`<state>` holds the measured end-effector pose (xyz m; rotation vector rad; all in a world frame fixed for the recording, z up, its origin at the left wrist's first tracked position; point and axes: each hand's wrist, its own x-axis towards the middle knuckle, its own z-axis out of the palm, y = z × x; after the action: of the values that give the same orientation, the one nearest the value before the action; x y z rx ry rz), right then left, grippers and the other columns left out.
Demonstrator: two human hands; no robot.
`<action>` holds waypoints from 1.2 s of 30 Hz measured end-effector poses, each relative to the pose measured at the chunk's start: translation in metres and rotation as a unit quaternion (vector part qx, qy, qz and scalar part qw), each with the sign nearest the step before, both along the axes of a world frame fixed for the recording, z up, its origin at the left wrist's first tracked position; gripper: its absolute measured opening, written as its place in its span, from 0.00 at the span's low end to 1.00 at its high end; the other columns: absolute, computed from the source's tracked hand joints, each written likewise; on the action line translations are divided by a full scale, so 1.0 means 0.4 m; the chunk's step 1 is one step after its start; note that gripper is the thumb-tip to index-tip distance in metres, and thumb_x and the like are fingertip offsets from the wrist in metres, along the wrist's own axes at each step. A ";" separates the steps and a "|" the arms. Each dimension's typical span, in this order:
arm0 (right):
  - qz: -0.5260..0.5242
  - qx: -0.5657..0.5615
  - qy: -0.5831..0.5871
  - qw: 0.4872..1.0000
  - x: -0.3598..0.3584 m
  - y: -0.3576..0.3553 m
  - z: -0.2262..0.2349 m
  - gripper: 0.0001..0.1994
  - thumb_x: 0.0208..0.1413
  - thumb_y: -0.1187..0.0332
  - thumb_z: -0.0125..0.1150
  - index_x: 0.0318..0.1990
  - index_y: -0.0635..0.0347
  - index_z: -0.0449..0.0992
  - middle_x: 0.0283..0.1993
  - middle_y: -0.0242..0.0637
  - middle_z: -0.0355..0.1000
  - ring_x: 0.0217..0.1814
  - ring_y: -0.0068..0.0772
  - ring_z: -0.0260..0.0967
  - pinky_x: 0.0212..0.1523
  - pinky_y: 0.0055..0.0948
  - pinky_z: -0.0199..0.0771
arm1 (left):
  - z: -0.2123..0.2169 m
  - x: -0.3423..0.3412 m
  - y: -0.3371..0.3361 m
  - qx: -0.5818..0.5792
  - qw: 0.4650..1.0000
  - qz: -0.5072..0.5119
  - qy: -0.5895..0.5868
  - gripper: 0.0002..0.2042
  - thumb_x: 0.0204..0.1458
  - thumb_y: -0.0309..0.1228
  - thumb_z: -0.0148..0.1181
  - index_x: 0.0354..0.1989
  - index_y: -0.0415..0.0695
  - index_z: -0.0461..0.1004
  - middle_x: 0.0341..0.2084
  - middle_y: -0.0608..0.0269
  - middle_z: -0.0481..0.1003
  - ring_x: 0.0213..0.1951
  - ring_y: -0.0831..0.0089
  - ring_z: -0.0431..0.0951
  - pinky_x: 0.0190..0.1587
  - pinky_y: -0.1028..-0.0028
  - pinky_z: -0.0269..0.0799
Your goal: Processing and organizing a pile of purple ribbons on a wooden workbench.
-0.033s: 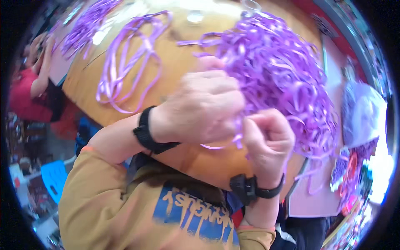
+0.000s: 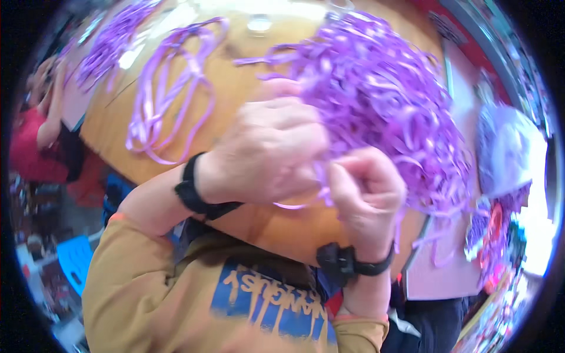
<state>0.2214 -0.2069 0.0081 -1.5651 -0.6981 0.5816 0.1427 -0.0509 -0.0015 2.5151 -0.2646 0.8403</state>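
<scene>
My left hand (image 2: 268, 147) is closed, its back turned up, over the wooden table (image 2: 259, 226). Right beside it my right hand (image 2: 371, 185) is curled with thumb against fingers. A thin purple ribbon (image 2: 322, 191) shows between the two hands, and a loop of it hangs below the left one. The fingers hide most of this ribbon. Just beyond my hands lies a big tangled heap of purple ribbons (image 2: 382, 88). To the left, a loose bundle of longer purple ribbons (image 2: 170, 94) rests on the table.
Another pile of purple ribbons (image 2: 115, 44) lies at the far left, near a person in a red top (image 2: 38, 144). A small clear round object (image 2: 259, 25) stands at the back. Filled plastic bags (image 2: 506, 150) are at the right, past a pale board (image 2: 444, 276). A blue stool (image 2: 76, 262) is lower left.
The whole scene has shifted slightly to the left in the picture. Both hands keep nearly the same closed pose, close together.
</scene>
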 end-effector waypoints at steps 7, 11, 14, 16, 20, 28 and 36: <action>0.055 0.077 0.041 0.995 0.035 -0.001 -0.015 0.03 0.51 0.76 0.57 0.31 0.66 0.73 0.27 0.31 0.72 0.28 0.16 0.70 0.26 0.14 0.69 | 0.036 0.003 -0.039 -0.299 0.942 0.005 0.151 0.06 0.44 0.26 0.47 0.28 0.36 0.68 0.28 0.58 0.68 0.35 0.68 0.69 0.40 0.72 0.63; 0.011 0.138 -0.066 0.988 0.038 -0.003 -0.043 0.04 0.48 0.74 0.59 0.27 0.65 0.72 0.23 0.29 0.69 0.23 0.13 0.66 0.22 0.17 0.66 | 0.020 -0.008 -0.054 -0.337 0.926 -0.006 0.168 0.08 0.51 0.27 0.45 0.27 0.36 0.68 0.29 0.60 0.68 0.36 0.69 0.68 0.41 0.73 0.63; 0.000 0.139 -0.098 0.985 0.037 -0.015 -0.019 0.05 0.47 0.74 0.60 0.25 0.64 0.72 0.22 0.29 0.68 0.22 0.13 0.63 0.20 0.19 0.63 | 0.012 -0.019 -0.060 -0.371 0.918 0.008 0.137 0.11 0.55 0.30 0.45 0.25 0.36 0.68 0.28 0.62 0.68 0.37 0.69 0.68 0.41 0.72 0.62; 0.066 0.109 0.032 0.991 0.035 -0.022 0.002 0.05 0.47 0.73 0.59 0.24 0.64 0.71 0.21 0.29 0.67 0.23 0.12 0.63 0.21 0.18 0.61 | 0.009 -0.011 -0.017 -0.354 0.919 -0.055 0.162 0.12 0.56 0.30 0.44 0.23 0.37 0.67 0.26 0.62 0.67 0.37 0.69 0.67 0.40 0.73 0.62; 0.065 0.154 0.068 0.984 0.034 -0.023 -0.010 0.05 0.49 0.73 0.58 0.25 0.63 0.71 0.22 0.27 0.67 0.25 0.11 0.61 0.22 0.17 0.61 | 0.008 -0.015 -0.022 -0.452 0.862 -0.124 0.193 0.12 0.57 0.34 0.43 0.28 0.38 0.67 0.27 0.62 0.68 0.38 0.73 0.67 0.41 0.76 0.61; 0.042 0.246 0.168 0.954 0.011 -0.004 -0.021 0.03 0.53 0.73 0.56 0.34 0.61 0.70 0.28 0.23 0.67 0.29 0.09 0.62 0.28 0.12 0.63 | 0.005 -0.004 -0.124 -0.562 0.749 -0.128 0.327 0.26 0.51 0.39 0.55 0.54 0.39 0.56 0.46 0.63 0.63 0.49 0.75 0.64 0.50 0.74 0.61; -0.031 0.378 0.194 0.904 0.127 -0.057 -0.016 0.07 0.57 0.65 0.52 0.36 0.57 0.71 0.19 0.26 0.63 0.15 0.14 0.54 0.14 0.13 0.49 | 0.027 -0.015 -0.044 -0.575 0.698 -0.144 0.402 0.11 0.51 0.34 0.58 0.36 0.40 0.72 0.24 0.74 0.70 0.23 0.89 0.64 0.24 0.87 0.57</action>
<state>0.2721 -0.2297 0.0019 -0.7108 -0.4767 0.4724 0.1367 -0.0686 0.0094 1.3292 0.1548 -0.2884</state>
